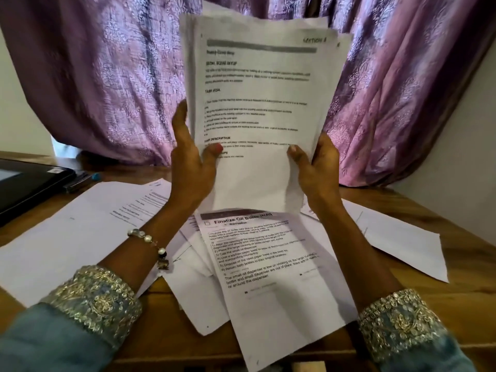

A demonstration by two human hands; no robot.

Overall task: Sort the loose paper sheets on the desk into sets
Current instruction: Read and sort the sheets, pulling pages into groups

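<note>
A stack of printed sheets (257,103) stands upright in the air in front of me, above the desk. My left hand (192,162) grips its lower left edge, thumb on the front page. My right hand (314,167) grips the lower right edge the same way. Below them, loose sheets lie fanned across the wooden desk (166,331): a page headed "Finalize Oil Bottle Refill" (271,277) in the middle, several overlapping pages (80,237) on the left, and a blank-looking sheet (397,237) on the right.
A black laptop (24,183) sits at the desk's far left, with a pen (80,181) beside it. A purple patterned curtain (107,76) hangs behind the desk. A pale wall (456,157) bounds the right side.
</note>
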